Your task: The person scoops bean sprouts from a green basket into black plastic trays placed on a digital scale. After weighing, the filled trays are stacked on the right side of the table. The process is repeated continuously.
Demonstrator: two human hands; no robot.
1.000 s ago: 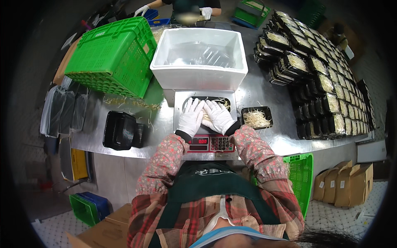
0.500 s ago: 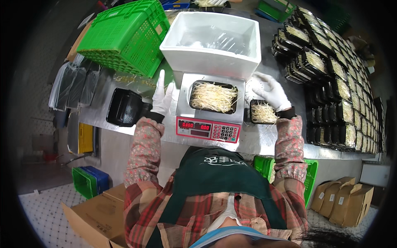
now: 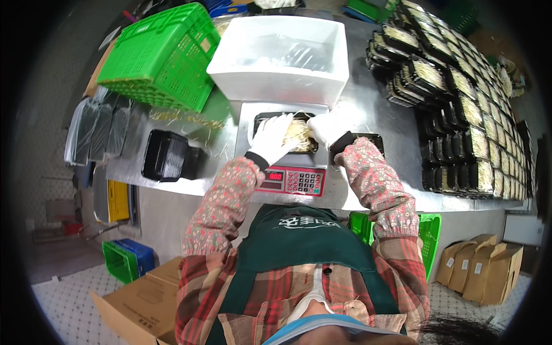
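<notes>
A black plastic tray of pale bean sprouts [image 3: 298, 137] rests on the silver plate of a red-fronted digital scale [image 3: 293, 181]. My left hand [image 3: 272, 140], in a white glove, lies over the tray's left side with its fingers stretched across the sprouts. At the tray's right edge is my gloved right hand [image 3: 326, 130]. Its fingers look curled in against the sprouts, and what they hold is hidden. Right of the scale stands a smaller black tray [image 3: 375, 141], partly covered by my right sleeve. Empty black trays [image 3: 164, 155] lie nested to the left.
Behind the scale stands a white foam box [image 3: 276, 86], with a green perforated crate [image 3: 161, 57] to its left. Many filled sprout packs [image 3: 477, 126] are stacked on the right. Wrapped dark trays [image 3: 98, 129] sit at the left edge. Cardboard [image 3: 138, 299] lies below the table.
Both hands have moved inward from either side of the scale onto the sprout tray. My right hand has left the smaller tray. The view has shifted slightly.
</notes>
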